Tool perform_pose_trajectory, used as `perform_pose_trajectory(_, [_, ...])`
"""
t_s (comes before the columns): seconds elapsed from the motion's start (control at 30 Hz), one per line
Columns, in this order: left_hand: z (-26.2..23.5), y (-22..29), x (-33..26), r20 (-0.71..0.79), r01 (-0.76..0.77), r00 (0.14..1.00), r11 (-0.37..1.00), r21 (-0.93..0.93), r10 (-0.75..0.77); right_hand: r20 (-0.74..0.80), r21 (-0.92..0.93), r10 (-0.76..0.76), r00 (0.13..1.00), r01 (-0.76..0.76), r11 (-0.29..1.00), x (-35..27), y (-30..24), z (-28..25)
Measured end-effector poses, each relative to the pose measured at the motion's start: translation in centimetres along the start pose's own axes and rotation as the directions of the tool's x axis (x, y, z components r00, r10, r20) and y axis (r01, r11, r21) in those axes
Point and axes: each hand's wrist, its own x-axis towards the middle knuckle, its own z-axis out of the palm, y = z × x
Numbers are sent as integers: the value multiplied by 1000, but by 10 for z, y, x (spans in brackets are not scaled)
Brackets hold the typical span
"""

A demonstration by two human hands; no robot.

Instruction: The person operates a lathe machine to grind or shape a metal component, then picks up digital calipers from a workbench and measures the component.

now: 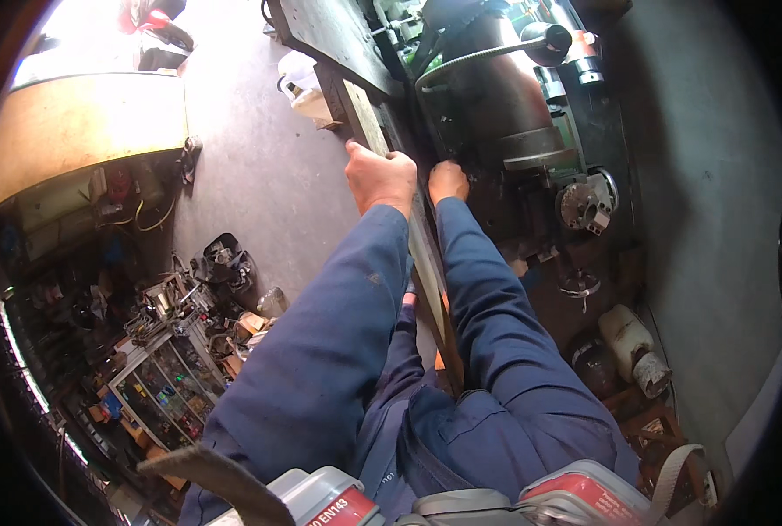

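The beam [366,118] ran away from the person's body, between the two forearms. The left hand [382,180] lay over it, fingers curled and apparently pinching its edge, though their tips were hidden. The right hand [449,181] was bunched just right of the beam; whether its fingers gripped the wood or something beside it, I could not tell.

Right of the beam stood a large cylinder [496,88] and a knobbed lever [548,44]. A swing that way could have trapped the right knuckles against the metal, or knocked the lever. At the beam's far end, a jug [303,83] sat close on the left and a dark slab [334,35] lay beyond; a careless shove might have tipped the jug or jammed the wood against the slab.
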Motion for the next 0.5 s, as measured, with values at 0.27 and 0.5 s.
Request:
perform_pose_trajectory(0.27, [4, -5, 2, -21, -17, 1000, 1000, -9, 17, -44, 11, 44, 998, -44, 999, 21, -15, -38])
perform_pose_trajectory(0.5, [0, -6, 3, -49, -2, 999, 1000, 10, 2, 37, -24, -15, 999, 16, 1000, 9, -45, -20])
